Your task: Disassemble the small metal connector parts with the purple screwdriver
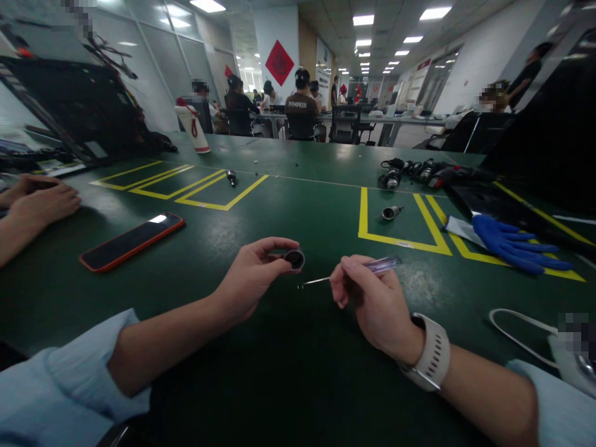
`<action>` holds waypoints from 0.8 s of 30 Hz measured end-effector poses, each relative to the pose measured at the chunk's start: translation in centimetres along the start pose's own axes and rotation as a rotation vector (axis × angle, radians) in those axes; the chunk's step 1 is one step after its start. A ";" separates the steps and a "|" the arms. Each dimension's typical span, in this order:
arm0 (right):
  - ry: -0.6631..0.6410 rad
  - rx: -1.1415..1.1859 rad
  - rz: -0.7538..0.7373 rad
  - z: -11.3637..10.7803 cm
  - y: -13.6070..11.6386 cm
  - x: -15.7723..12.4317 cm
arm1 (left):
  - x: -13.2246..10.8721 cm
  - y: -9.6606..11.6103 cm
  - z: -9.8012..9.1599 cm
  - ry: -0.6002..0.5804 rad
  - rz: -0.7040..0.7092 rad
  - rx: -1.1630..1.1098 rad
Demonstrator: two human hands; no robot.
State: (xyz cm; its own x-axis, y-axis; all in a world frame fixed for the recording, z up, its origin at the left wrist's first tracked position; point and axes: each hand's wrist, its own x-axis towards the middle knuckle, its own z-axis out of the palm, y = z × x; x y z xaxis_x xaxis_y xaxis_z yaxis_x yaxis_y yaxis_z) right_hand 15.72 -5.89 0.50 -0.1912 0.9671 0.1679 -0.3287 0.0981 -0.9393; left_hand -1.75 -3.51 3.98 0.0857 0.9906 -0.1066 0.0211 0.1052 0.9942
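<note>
Between the thumb and fingers of my left hand (254, 276) is a small round dark part (295, 259) with a grey rim, its hollow face turned toward me. My right hand (372, 301) grips a screwdriver (382, 265) by its clear purplish handle. Its thin metal shaft points left, and the tip is just below and right of the round part, apart from it. Tiny bright specks show near the tip; I cannot make out what they are. Beyond my hands, a metal cup-shaped part (391, 213) lies inside a yellow taped outline on the green table (298, 217).
A phone in an orange case (133, 241) lies at left, near another person's hands (41, 202). Another small metal part (231, 178) sits by the left tape marks. At right are a blue glove (512, 243) and dark cabled gear (419, 171). A white cup (193, 129) stands behind.
</note>
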 end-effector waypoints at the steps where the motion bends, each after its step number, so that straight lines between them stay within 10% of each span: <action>1: -0.005 0.003 -0.050 -0.1 -0.1 -0.1 | 0.0 -0.1 0.0 -0.003 0.001 0.004; 8: -0.067 -0.312 -0.268 0.3 -0.9 -0.6 | 0.0 -0.3 0.0 -0.043 -0.017 0.000; 24: -0.050 -0.538 -0.255 0.7 -1.1 -0.7 | 0.0 -0.9 0.0 -0.079 -0.018 0.075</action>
State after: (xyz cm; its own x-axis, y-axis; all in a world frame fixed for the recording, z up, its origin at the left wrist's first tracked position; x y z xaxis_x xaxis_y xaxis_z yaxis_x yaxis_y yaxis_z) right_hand 15.51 -6.81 1.61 -0.2160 0.8865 0.4093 0.1423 0.4433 -0.8850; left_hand -1.74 -3.56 3.13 0.1628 0.9783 -0.1284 0.0974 0.1136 0.9887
